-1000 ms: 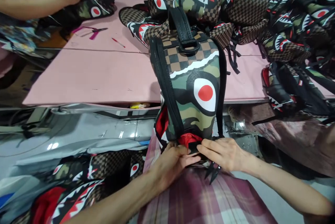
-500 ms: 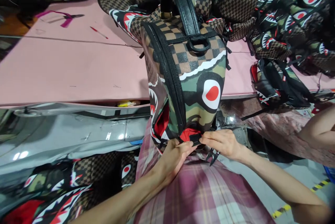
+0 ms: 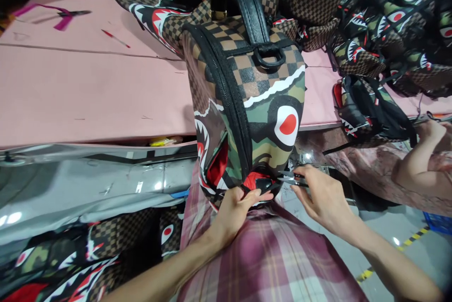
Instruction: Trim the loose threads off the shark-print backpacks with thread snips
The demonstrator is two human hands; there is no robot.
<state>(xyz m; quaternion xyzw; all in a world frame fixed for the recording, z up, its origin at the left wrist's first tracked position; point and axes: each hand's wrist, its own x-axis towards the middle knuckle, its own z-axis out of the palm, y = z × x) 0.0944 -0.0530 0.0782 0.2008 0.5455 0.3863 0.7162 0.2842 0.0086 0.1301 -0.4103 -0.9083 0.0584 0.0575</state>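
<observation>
Holding bag (image 3: 270, 142) just beyond left grip (image 3: 243, 203), pinched closed on its lower edge.
Curling right grip (image 3: 323, 198) shut around snips (image 3: 290, 180) beside black tab (image 3: 264, 183); could nick red lining (image 3: 250, 181) through a slipping edge or stray blade. Backed, past both grips, by surface (image 3: 106, 85).
</observation>
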